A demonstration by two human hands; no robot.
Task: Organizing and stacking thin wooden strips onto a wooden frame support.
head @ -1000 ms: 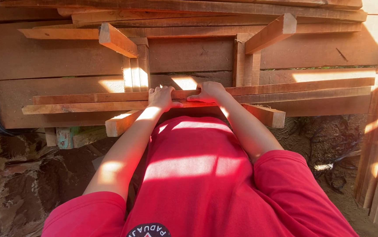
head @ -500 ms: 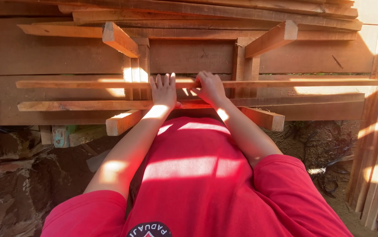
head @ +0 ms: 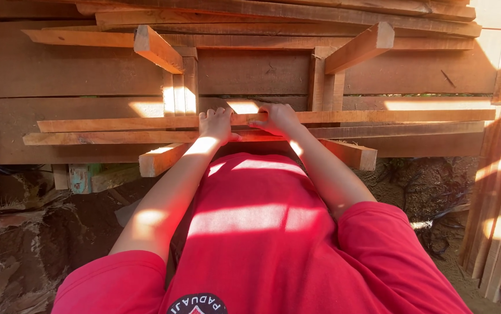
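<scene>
The slat (head: 145, 123) lies across 2 bearers on the timber stack, both hands pressed flat on it, left hand (head: 216, 124), right hand (head: 279, 118); seating it looks underway, needing even pressure.

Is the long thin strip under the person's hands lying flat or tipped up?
Flat. The strip runs level across the two support beams, both hands pressing on it.

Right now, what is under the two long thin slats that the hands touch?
Under the slats, two thick crossbars carry them. Below lies bare soil. The red shirt hides the middle.
</scene>
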